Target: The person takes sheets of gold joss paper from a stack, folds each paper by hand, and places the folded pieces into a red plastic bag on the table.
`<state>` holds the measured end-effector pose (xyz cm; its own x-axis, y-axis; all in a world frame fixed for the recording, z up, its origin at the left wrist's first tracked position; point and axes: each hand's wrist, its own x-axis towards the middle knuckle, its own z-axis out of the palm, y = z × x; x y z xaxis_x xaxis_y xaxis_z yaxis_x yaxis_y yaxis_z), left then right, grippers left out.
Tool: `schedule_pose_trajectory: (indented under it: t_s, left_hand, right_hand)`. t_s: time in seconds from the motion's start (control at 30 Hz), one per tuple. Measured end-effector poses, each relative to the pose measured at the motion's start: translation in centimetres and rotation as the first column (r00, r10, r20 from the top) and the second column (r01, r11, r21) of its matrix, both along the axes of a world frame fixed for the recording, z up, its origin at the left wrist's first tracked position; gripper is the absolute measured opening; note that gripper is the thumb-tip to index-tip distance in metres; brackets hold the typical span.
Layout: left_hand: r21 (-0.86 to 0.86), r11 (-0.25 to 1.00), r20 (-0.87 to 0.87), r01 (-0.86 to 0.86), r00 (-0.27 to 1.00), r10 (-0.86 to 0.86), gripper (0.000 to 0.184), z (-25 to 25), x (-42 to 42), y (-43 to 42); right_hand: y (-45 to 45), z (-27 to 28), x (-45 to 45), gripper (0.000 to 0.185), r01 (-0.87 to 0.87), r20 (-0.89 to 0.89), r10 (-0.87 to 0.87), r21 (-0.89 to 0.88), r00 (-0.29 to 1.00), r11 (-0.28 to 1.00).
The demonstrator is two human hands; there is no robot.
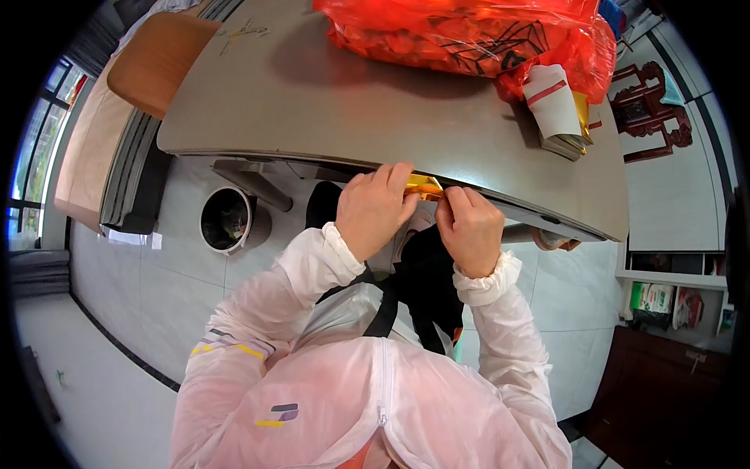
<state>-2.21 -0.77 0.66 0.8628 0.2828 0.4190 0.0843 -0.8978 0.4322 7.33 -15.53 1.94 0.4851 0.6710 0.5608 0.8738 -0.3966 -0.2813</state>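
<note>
Between my hands, at the front edge of the table (312,109), is a shiny gold foil piece (424,186). My left hand (373,206) pinches its left end with thumb and fingers. At its right end, my right hand (472,228) has its thumb and fingertips closed on the foil. Both hands are low against the table's edge. The foil looks folded, and its ends are hidden by my fingers. To the right on the table stands a stack of gold foil sheets (582,125) with a white paper wrap (551,100) around it.
A large red plastic bag (437,39) full of orange-red things lies at the table's far side. On the floor at left stands a waste bin (226,220) with rubbish inside. A brown chair (160,62) is at the table's left end, and a shelf (676,285) at the right.
</note>
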Motion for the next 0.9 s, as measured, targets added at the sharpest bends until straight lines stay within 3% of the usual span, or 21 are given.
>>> schedule_pose_trajectory:
  t_s: [0.13,0.33,0.4,0.47,0.57,0.67,0.83,0.9]
  left_hand:
    - [0.076,0.997,0.133,0.014,0.991,-0.024,0.034,0.0,0.0,0.6]
    - [0.187,0.964,0.117,0.189,0.97,-0.213,0.031,0.3,0.1,1.7]
    - [0.186,0.941,0.034,0.282,0.955,-0.293,0.031,0.6,-0.3,1.6]
    - [0.114,0.954,0.086,0.278,0.954,-0.288,0.03,0.8,-0.4,0.8]
    - [0.03,0.983,0.123,0.182,0.975,-0.185,0.03,0.1,-0.2,0.8]
    - [-0.038,0.984,0.118,0.174,0.979,-0.169,0.027,0.0,-0.3,0.8]
    - [-0.189,0.967,0.058,0.168,0.985,-0.16,0.024,1.0,-0.4,1.0]
    - [-0.225,0.958,0.043,0.181,0.984,-0.176,0.024,1.4,-0.6,1.0]
  right_hand:
    - [-0.4,0.0,0.1,0.015,0.014,-0.046,-0.015,-0.015,0.999,1.0]
    - [-0.4,0.2,0.3,0.013,-0.027,0.06,0.031,-0.068,0.998,0.997]
    - [-0.6,0.2,0.2,0.013,-0.013,0.068,0.02,-0.102,0.998,0.995]
    - [-0.7,-0.3,0.4,0.014,0.023,0.056,-0.016,-0.129,0.998,0.991]
    - [-0.7,-0.1,-0.2,0.015,-0.086,0.047,0.092,-0.118,0.995,0.989]
    - [-0.5,0.2,-0.6,0.016,-0.07,-0.015,0.069,-0.045,0.997,0.997]
    - [-0.7,0.1,-0.4,0.02,-0.097,-0.28,0.081,-0.044,0.957,0.994]
    - [-0.6,0.2,-0.2,0.02,-0.072,-0.396,0.081,0.036,0.915,0.997]
